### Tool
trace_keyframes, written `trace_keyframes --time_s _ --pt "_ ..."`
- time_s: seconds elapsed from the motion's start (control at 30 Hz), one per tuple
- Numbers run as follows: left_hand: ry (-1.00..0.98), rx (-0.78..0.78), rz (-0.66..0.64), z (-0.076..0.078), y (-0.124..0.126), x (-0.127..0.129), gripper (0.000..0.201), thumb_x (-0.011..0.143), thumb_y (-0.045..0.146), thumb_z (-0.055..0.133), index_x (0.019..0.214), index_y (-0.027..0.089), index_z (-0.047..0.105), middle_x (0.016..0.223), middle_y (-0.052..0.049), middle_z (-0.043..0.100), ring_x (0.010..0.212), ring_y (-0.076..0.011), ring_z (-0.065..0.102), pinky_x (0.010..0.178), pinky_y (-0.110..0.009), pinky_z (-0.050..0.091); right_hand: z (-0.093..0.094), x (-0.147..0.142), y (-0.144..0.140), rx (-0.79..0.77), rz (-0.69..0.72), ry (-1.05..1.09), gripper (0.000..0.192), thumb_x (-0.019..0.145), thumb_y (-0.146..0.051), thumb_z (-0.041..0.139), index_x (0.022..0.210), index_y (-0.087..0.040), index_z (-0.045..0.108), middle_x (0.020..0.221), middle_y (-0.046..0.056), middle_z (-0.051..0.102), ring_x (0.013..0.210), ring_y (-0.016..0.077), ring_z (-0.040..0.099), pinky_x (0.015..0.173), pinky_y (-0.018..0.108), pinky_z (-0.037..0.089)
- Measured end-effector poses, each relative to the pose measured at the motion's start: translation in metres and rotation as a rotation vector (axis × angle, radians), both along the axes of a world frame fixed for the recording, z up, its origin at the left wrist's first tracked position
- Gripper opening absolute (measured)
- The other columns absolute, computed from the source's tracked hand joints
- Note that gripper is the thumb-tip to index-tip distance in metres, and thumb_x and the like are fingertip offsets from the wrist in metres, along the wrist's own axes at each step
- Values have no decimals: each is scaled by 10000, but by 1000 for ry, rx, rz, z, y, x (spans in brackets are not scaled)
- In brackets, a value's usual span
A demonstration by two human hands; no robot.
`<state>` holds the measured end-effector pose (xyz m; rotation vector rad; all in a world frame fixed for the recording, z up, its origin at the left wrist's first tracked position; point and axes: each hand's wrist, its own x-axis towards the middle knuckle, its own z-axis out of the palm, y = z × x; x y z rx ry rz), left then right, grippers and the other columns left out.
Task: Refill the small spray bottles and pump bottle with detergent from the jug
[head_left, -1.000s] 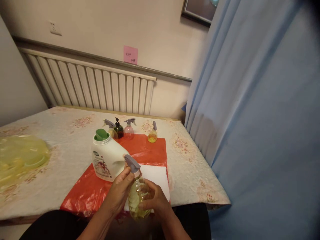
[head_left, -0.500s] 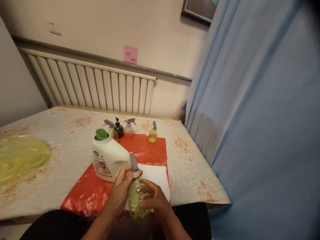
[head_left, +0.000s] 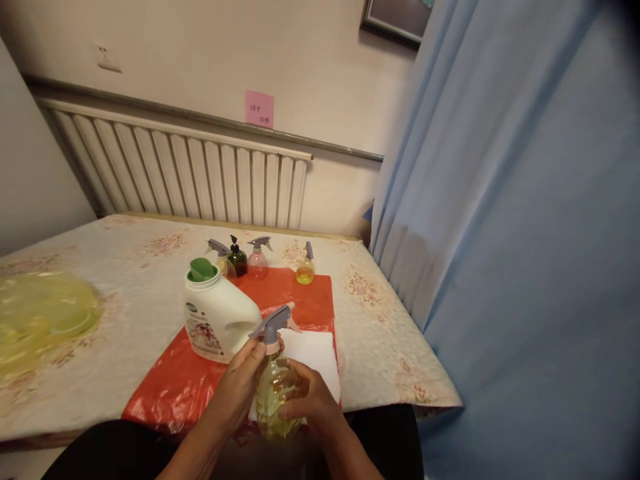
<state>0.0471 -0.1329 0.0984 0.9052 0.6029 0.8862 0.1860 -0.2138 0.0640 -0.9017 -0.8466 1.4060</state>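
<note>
A clear spray bottle (head_left: 273, 400) with yellowish liquid and a grey trigger head is held upright between my hands, close to my lap. My left hand (head_left: 245, 373) grips the collar below the trigger head, fingers closed around it. Lower down, my right hand (head_left: 313, 397) is wrapped around the bottle's body. Just behind my left hand stands a white detergent jug (head_left: 220, 313), its mouth holding a green cup (head_left: 202, 269). Under the jug lies a red plastic sheet (head_left: 165, 393), and a white pad (head_left: 315, 360) rests on it behind my right hand.
Toward the back stand a yellow-liquid spray bottle (head_left: 305, 272), a pink spray bottle (head_left: 257, 263), a dark green pump bottle (head_left: 238, 260) and another spray bottle (head_left: 223, 260). A yellow plastic bag (head_left: 45, 320) lies at left. A blue curtain (head_left: 520, 267) hangs at right, a radiator (head_left: 190, 173) behind.
The trigger head has turned on the held bottle, so its nozzle now points to the right and its lever to the left. Both hands keep nearly the same place.
</note>
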Motion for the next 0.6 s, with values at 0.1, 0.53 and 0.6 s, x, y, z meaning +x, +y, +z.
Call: trace_keyframes --time_s 0.1,0.53,0.6 --pt "23 19 51 1 -2 5 400 729 456 832 1006 194 710 859 -27 745 756 -204 681 689 -283 516 -2 2 0 -19 -27 -38 844 373 -307 973 1169 -205 712 943 20 711 843 204 643 722 294 497" --pt "-165 -42 -86 10 -3 9 282 798 347 796 977 239 607 892 -3 749 727 -162 686 681 -264 526 -17 6 -1 -83 -91 -35 856 353 -344 975 1152 -210 697 945 35 698 885 248 656 773 386 538" --pt "-137 -14 -61 9 -5 11 295 810 355 788 1001 241 595 904 -2 746 734 -157 684 671 -253 524 -18 7 -1 -75 -88 -34 851 353 -333 975 1150 -207 701 954 38 702 883 245 654 771 378 534"
